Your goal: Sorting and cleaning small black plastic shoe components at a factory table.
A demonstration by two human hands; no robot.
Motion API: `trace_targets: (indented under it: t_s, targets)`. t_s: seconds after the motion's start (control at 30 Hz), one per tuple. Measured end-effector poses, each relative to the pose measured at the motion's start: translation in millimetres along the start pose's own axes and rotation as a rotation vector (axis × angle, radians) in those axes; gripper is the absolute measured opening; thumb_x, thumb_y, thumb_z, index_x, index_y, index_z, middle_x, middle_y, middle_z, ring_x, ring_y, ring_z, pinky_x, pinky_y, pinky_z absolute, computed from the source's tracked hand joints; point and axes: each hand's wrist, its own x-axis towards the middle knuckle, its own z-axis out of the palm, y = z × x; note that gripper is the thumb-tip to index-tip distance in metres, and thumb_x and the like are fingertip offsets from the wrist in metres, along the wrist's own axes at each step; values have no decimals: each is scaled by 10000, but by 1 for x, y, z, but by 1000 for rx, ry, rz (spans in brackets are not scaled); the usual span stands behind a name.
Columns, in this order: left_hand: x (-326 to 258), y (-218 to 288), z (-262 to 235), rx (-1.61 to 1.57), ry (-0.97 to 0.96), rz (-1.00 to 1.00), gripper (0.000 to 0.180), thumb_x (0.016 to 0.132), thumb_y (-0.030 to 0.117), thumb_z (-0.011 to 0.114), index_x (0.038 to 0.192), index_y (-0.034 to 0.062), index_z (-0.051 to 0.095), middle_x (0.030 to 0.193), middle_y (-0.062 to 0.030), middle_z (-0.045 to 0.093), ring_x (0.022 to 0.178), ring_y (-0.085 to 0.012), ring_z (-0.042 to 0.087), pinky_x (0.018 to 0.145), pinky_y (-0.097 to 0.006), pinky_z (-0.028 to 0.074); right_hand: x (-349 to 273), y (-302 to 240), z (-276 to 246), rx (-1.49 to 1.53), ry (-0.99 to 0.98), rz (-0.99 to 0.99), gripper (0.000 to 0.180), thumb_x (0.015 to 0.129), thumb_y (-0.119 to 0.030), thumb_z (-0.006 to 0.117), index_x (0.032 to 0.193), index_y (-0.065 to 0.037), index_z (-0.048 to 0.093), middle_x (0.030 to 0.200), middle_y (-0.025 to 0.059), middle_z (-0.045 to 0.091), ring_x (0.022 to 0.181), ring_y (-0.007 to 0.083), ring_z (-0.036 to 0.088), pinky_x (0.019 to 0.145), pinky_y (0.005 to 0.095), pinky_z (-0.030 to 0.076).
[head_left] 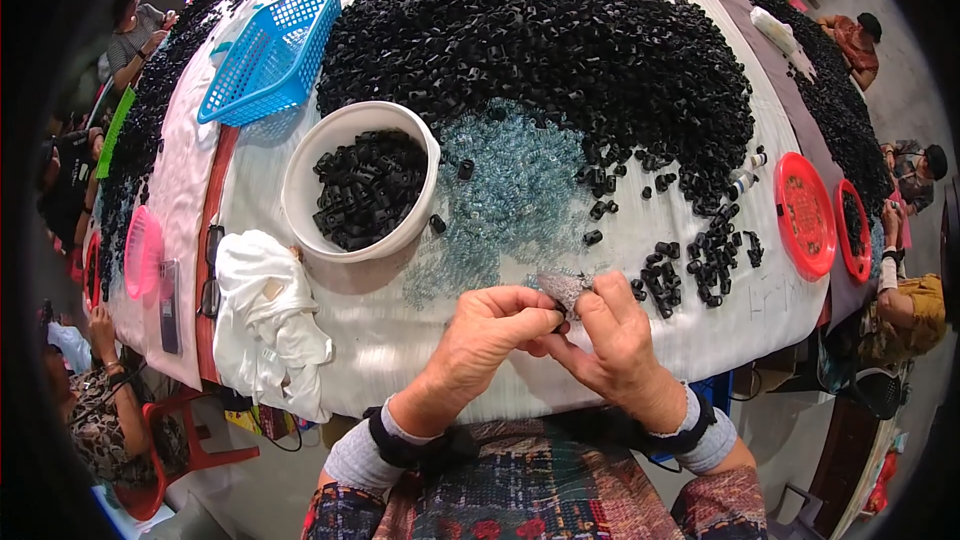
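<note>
Just above the table's near edge, my left hand point(480, 340) and my right hand point(622, 348) meet with fingers closed. A grey, speckled, pointed piece point(567, 287) shows at the fingertips of my right hand; I cannot make out its kind. My left thumb and forefinger pinch at something small and dark point(563, 324), mostly hidden by the fingers. Ahead of my hands lies a spread of small clear bluish rings point(515, 165). Behind it is a big heap of small black plastic parts point(540, 50), and a looser cluster of black parts point(715, 260) lies right of my hands.
A white tub point(432, 175) of black parts stands left of the clear rings. Beyond it sits a blue plastic basket point(270, 55). White cloth point(265, 310) lies at the left edge, and a red tray point(805, 215) is at the right. Other people work at both sides.
</note>
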Motion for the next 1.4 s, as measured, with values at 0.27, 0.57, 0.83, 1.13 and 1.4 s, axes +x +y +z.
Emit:
trace_targets:
  t_s: [0.27, 0.57, 0.83, 1.13, 1.4]
  targets:
    - [-6, 6, 2, -95, -19, -39, 162, 886, 88, 637, 984, -40, 652, 925, -126, 680, 775, -166, 653, 690, -281, 539, 7, 5, -11, -26, -29, -59, 336, 594, -81, 800, 786, -6, 534, 769, 116, 478, 661, 272, 505, 502, 362, 441]
    - [-6, 4, -3, -31, -47, 21, 204, 876, 141, 672, 967, -41, 682, 867, -91, 686, 743, -126, 637, 676, -235, 528, 10, 3, -14, 17, -40, -110, 348, 596, -105, 806, 763, -11, 516, 713, 94, 444, 623, 257, 471, 477, 362, 398]
    - [-6, 7, -2, -118, -55, -31, 203, 880, 119, 658, 992, -50, 665, 897, -109, 682, 775, -146, 650, 665, -239, 535, 5, 5, -6, 32, -6, -112, 319, 618, -84, 791, 755, -13, 512, 710, 94, 440, 610, 253, 456, 482, 358, 392]
    - [-9, 7, 0, -26, -68, -45, 183, 868, 86, 645, 966, -68, 651, 912, -134, 681, 795, -172, 659, 673, -275, 545, 2, 3, -8, 17, -9, -127, 291, 639, -120, 764, 776, -21, 526, 733, 97, 463, 654, 268, 487, 544, 369, 427]
    - [-14, 26, -14, -135, 77, 112, 186, 917, 134, 587, 1013, -19, 630, 902, -144, 681, 757, -184, 676, 640, -290, 573, 0, 25, -30, -43, 1, -23, 264, 756, -54, 669, 1002, 11, 598, 906, 147, 595, 847, 308, 575, 721, 369, 496]
